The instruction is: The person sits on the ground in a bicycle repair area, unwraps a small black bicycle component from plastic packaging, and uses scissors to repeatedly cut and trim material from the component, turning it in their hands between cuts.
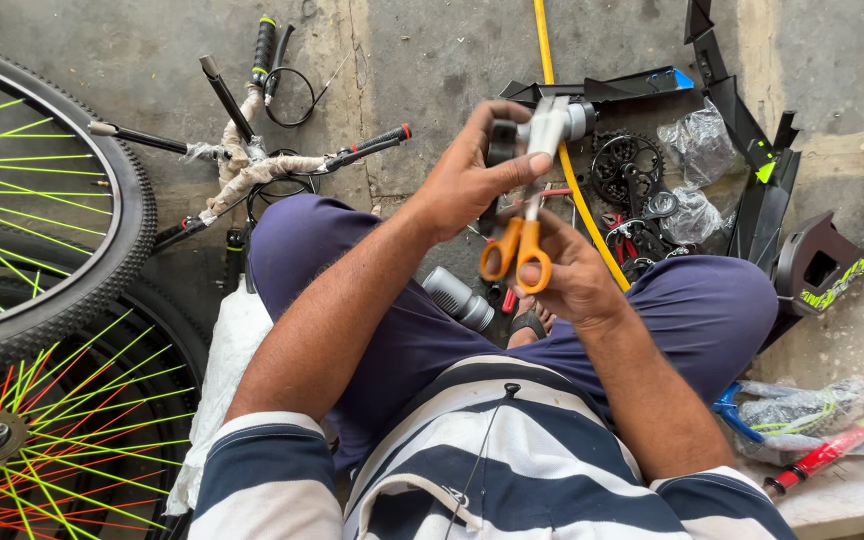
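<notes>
My left hand (pixel 472 175) grips a grey and black bicycle part (pixel 552 125) wrapped in pale plastic, held up over my lap. My right hand (pixel 577 280) holds orange-handled scissors (pixel 518 250) with fingers at the loops, and the blades point up at the wrapped part. I sit on the concrete floor with knees spread in purple trousers. A grey cylindrical part (pixel 458 297) lies on the floor between my legs.
Two bicycle wheels (pixel 42 280) with neon spokes lie at the left. Handlebars (pixel 252 160) wrapped in paper lie ahead. A chainring (pixel 624 165), plastic bags, black mudguards (pixel 752 150) and a yellow hose (pixel 552 70) lie ahead on the right. Wrapped red parts (pixel 832 445) are at lower right.
</notes>
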Tool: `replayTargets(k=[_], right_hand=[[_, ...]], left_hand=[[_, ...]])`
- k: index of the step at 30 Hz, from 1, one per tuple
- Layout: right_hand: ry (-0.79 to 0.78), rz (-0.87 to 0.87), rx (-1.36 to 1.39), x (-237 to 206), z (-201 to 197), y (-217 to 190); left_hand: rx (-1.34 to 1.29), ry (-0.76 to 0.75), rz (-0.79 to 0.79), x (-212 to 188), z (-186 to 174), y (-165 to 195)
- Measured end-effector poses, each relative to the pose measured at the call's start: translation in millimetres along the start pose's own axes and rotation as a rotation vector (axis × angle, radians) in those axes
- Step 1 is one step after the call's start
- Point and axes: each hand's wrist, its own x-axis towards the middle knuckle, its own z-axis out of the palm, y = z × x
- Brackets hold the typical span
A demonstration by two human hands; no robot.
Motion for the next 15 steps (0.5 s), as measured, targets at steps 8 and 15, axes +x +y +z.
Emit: replayTargets(k=[8, 15], right_hand=[[0.287, -0.181, -0.662, -18.0, -48.3, -21.8], [0.337, -0.348, -1.512, -31.6, -35.6, -65.0]], left_hand=[[0.007, -0.074, -0.025, -3.8, -7.3, -2.2], [-0.009, -0.248, -0.024, -4.1, -5.3, 5.9]])
